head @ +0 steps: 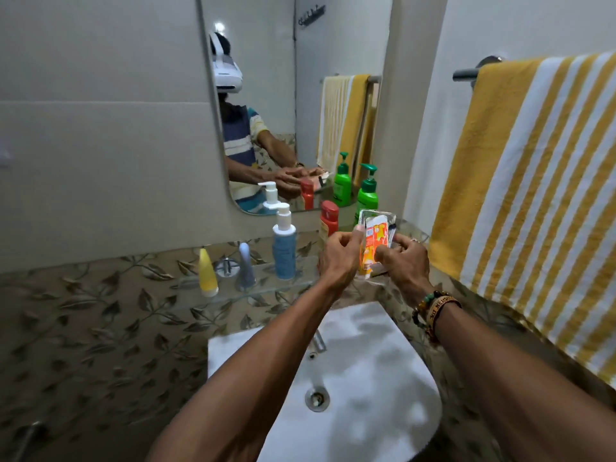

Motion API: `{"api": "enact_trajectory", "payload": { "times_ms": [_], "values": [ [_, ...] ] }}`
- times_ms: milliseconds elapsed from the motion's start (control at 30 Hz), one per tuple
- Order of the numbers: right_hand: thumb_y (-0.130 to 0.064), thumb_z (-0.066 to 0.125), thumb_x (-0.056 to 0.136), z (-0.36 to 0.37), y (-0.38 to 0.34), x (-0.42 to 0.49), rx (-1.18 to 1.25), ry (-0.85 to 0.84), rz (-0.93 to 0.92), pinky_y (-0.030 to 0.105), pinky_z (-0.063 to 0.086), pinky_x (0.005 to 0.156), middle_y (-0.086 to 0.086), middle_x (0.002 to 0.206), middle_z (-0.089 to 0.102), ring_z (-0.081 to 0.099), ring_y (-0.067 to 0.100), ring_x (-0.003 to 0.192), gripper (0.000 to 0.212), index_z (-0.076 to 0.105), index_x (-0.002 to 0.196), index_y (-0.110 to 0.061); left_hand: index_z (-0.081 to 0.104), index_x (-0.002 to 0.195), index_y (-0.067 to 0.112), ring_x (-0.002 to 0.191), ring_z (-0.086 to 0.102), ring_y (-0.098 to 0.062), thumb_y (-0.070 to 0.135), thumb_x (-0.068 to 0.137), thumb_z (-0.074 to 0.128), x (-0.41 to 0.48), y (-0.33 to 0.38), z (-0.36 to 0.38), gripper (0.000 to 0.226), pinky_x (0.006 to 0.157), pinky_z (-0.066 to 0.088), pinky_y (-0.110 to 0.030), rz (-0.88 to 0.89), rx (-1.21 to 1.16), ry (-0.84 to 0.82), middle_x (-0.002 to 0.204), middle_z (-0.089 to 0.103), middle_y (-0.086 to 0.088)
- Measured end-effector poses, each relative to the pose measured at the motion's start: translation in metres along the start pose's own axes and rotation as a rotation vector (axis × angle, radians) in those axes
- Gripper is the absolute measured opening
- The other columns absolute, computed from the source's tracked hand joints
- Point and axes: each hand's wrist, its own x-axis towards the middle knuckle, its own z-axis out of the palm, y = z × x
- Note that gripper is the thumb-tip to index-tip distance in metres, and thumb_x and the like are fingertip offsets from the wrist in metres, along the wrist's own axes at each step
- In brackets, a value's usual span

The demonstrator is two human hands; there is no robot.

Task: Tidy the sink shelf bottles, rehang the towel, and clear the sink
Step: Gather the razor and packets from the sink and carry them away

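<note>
Both hands are up over the right end of the glass shelf. The left hand pinches the left edge of the orange packet, thumb on top and fingers curled. The right hand grips its lower right side, fingers curled round the clear wrapper. The packet is upright and held in the air, just in front of the red-capped bottle and the green pump bottle. I cannot tell whether it touches either.

My read of the step is dealing with this loose packet: stow it on the shelf or carry it off. I can't tell which.

- If stowing, I go in low and slow at the right end and lay it flat rather than standing.
- The red-capped bottle looks narrow and tall; a knuckle could tip it, so I keep the left hand clear of it.
- Glass is probably slick and the packet light. I let go with one hand only once it rests, or it may slide into the sink below.
- The blue pump bottle, grey tube and yellow tube stand toward the left end, well apart. I leave them alone.
- The striped towel hangs over its rail.
</note>
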Motion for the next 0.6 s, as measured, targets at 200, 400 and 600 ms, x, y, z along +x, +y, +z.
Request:
{"api": "enact_trajectory", "payload": {
  "times_ms": [200,400,600],
  "values": [
    [-0.016,0.074,0.072,0.033,-0.036,0.001,0.036,-0.153,-0.122,0.029,0.053,0.051,0.006,0.076,0.073,0.058,0.014,0.058,0.043,0.069,0.115,-0.013,0.070,0.082,0.021,0.075,0.062,-0.018,0.038,0.094,0.062,0.000,0.020,-0.058,0.023,0.071,0.056,-0.041,0.034,0.032,0.172,0.086,0.074,-0.008],
    [-0.019,0.079,0.070,0.062,-0.060,0.007,0.062,-0.298,-0.209,0.037,0.059,0.062,0.006,0.078,0.074,0.065,0.017,0.065,0.040,0.074,0.110,-0.015,0.068,0.072,0.026,0.080,0.069,-0.025,0.036,0.092,0.065,-0.008,0.035,-0.094,0.023,0.077,0.059,-0.045,0.039,0.048,0.291,0.085,0.074,-0.003],
    [-0.023,0.080,0.068,0.086,-0.066,-0.004,0.122,-0.431,-0.247,0.021,0.048,0.045,-0.007,0.063,0.068,0.058,-0.001,0.049,0.044,0.073,0.111,-0.016,0.068,0.079,0.025,0.075,0.069,-0.019,0.035,0.093,0.065,-0.028,0.043,-0.114,0.018,0.070,0.059,-0.037,-0.018,0.030,0.411,0.086,0.075,-0.005]
  ]
}}
